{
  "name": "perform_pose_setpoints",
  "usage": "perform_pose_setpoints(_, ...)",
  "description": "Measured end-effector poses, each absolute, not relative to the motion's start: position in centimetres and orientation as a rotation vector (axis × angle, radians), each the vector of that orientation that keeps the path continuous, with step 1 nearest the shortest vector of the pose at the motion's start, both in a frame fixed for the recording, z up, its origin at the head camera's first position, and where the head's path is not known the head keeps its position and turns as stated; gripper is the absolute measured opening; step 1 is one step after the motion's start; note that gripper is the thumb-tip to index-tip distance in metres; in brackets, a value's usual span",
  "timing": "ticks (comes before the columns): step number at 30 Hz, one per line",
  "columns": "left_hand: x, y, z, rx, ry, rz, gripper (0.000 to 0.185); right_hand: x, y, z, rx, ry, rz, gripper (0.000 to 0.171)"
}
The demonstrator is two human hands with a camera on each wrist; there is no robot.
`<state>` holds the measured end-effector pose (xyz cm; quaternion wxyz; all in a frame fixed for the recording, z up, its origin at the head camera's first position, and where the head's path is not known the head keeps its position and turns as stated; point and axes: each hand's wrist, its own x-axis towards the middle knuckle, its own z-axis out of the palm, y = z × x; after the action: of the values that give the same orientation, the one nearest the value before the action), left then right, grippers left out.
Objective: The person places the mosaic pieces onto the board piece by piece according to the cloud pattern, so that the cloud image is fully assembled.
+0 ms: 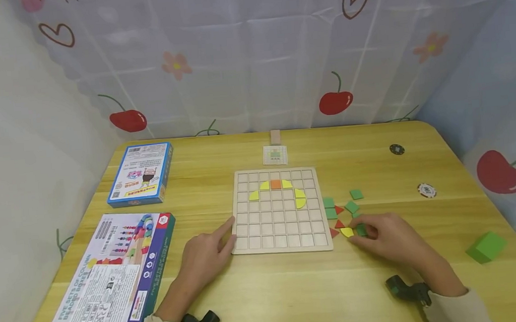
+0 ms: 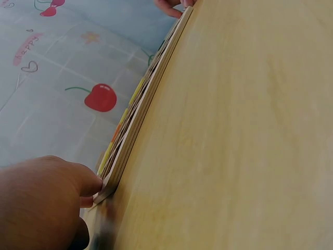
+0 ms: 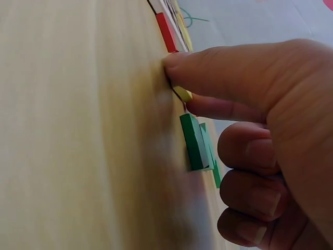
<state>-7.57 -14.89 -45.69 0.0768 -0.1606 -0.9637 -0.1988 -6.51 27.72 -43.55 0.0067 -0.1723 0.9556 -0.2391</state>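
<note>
A wooden grid board point(image 1: 267, 229) lies in front of the person, with several yellow quarter-round tiles point(image 1: 300, 193) and an orange square tile point(image 1: 276, 184) forming an arch in its upper cells. My left hand point(image 1: 204, 256) touches the board's near left edge with thumb and index finger, seen from the side in the left wrist view. Right of the board, my right hand point(image 1: 387, 234) pinches a yellow quarter-round tile point(image 3: 182, 94) between thumb and index finger, low over the table. Red triangle tiles point(image 1: 339, 224) and green square tiles point(image 1: 351, 207) lie close around these fingers.
Behind the board stands a small pattern card point(image 1: 274, 155) against a wooden block point(image 1: 275, 137). Two boxes, one blue-edged point(image 1: 140, 174) and one purple point(image 1: 112, 273), lie at left. At right are a black chip point(image 1: 396, 149), a white chip point(image 1: 426, 190) and a green cube point(image 1: 486, 247).
</note>
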Motion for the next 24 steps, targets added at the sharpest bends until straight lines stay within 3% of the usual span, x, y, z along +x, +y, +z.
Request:
perform_pose_setpoints(8,-7.6,-14.9,-45.7,-0.491,-2.879,-0.61,0.044,-6.0,26.3,-43.4,-0.543,3.001,-0.906,0.02)
perform_pose_setpoints(16,-7.6,-14.9,-46.0,-0.469,-2.889,-0.619,0.044,-6.4,21.4,-43.3,-0.75,3.047,-0.881,0.021)
perform_pose_setpoints(24,-7.5,-14.9,-45.7,-0.474,-2.892,-0.604,0.044,-8.5,16.8,-43.3,-0.698,3.039,-1.004,0.021)
